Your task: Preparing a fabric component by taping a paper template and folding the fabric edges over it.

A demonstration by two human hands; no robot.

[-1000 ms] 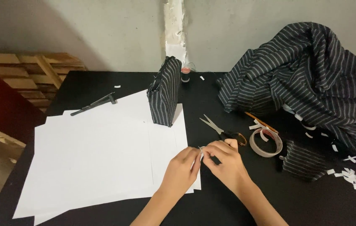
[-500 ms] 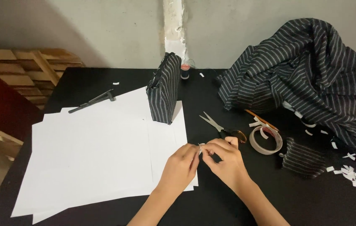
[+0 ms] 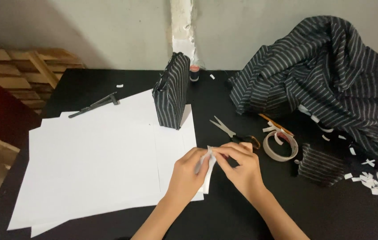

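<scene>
Black table [image 3: 109, 84] against a grey wall [image 3: 109, 26], with white sheets [image 3: 91, 164], a striped pouch [image 3: 171, 91], scissors [image 3: 233, 133] and a tape roll [image 3: 280, 146] on it. Your left hand [image 3: 188, 174] and right hand [image 3: 241, 166] are pressed together, fingers pinched on a small paper strip [image 3: 208, 156] just above the sheets' right edge.

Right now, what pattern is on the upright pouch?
Black with thin white stripes; the pouch shows in the head view.

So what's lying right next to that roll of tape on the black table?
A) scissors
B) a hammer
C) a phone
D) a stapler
A: the scissors lie with blades open just left of the roll of tape on the black table, beyond the right hand.
</scene>
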